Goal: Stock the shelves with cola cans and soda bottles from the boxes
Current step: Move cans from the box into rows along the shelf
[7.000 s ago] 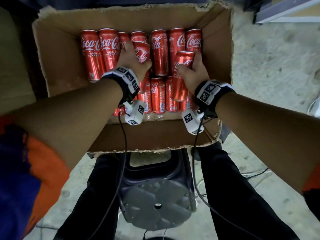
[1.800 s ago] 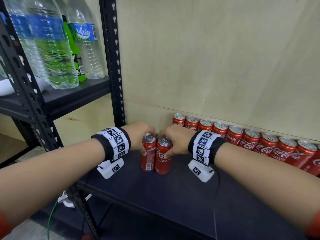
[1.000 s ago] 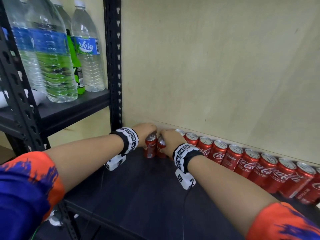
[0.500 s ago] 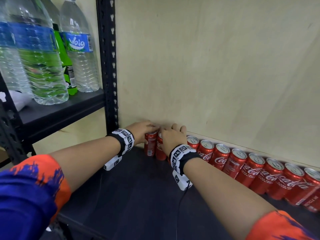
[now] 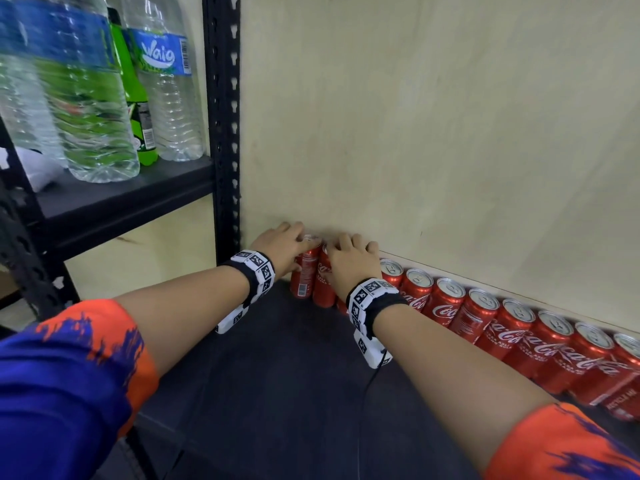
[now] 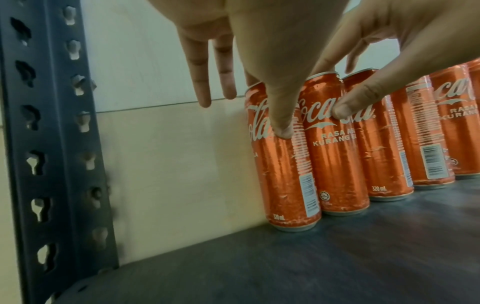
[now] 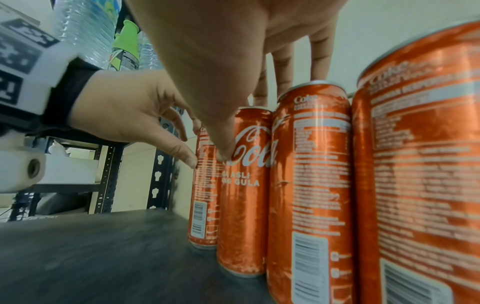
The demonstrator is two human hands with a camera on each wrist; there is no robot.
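Cans: two tall slim red aluminium cola cans, glossy, white script, silver lids; left can [image 5: 305,276] and right can [image 5: 323,284] upright, side by side, touching, at the left end of the row.
Row: more red cola cans [image 5: 512,336] upright along the back wall, running right, packed can to can.
Location: all on the dark matte shelf board [image 5: 284,379], back edge, against the pale plywood back panel [image 5: 415,133].
Edges: black perforated steel upright [image 5: 223,133] stands left of the end can, with a bare strip of board between them. Front of the board is open.
Left hand [image 5: 280,245]: draped over the left can's top, thumb tip on its front face, fingers straight and hanging past the lid; not wrapped round it.
Right hand [image 5: 349,261]: same pose on the right can, thumb on the label, fingertips on the lids behind; fingers loose, no grip.
Wrists: both wear black-and-white marker bands; forearms reach in low over the board.
Neighbour shelf: clear ribbed plastic water bottles [image 5: 166,88] and a green bottle [image 5: 133,98].
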